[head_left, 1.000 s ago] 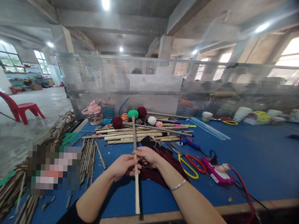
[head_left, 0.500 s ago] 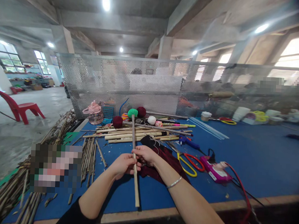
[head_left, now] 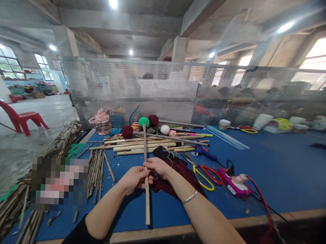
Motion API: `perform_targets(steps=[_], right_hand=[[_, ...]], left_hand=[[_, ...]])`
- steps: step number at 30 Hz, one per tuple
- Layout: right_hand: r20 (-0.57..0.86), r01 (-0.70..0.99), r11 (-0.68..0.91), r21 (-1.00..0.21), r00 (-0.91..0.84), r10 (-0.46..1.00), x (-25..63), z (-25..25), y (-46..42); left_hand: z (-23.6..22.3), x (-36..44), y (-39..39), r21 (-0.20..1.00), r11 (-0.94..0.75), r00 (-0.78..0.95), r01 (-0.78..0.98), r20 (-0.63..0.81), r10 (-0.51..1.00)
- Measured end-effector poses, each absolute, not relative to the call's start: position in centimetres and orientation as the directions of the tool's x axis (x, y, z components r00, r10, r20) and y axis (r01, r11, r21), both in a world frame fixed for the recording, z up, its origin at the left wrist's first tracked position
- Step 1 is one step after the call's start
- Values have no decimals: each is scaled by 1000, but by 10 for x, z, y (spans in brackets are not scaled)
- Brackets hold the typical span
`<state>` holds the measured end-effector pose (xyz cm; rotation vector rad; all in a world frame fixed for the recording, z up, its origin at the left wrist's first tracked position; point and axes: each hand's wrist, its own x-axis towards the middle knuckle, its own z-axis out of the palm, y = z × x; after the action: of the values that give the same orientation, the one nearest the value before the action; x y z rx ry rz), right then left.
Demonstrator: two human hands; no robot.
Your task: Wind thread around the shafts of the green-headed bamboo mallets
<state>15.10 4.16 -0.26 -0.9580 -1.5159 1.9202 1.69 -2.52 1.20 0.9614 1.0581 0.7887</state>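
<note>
Both my hands hold one long bamboo stick (head_left: pixel 147 204) that points away from me and ends in a green ball head (head_left: pixel 144 122). My left hand (head_left: pixel 133 179) is wrapped round the shaft near its middle. My right hand (head_left: pixel 157 166) pinches the same shaft just above the left one, and thin string trails from its fingers. Under my right wrist a dark red cloth (head_left: pixel 176 176) lies on the blue table (head_left: pixel 271 166).
Bamboo sticks (head_left: pixel 148 146) and dark red balls (head_left: pixel 127 131) lie behind the hands. Yellow and red scissors (head_left: pixel 206 176) and a pink glue gun (head_left: pixel 234 182) with a red cord lie to the right. Twig bundles (head_left: pixel 96 173) fill the left. A perforated metal screen (head_left: pixel 167 91) backs the table.
The stick and both hands stay almost where they were; the view has shifted slightly. My grip on the shaft is unchanged.
</note>
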Motion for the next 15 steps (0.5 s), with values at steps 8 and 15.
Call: perform_targets(steps=[8,15], right_hand=[[-224,75,-226,-971,-603,765,148,0,42],[-195,47,-220,-974,-665,721,157,-3,46]], left_hand=[[0,13,-17,961,277,165,0,-273,948],[10,8,-18,917,391,338,-77,-345,876]])
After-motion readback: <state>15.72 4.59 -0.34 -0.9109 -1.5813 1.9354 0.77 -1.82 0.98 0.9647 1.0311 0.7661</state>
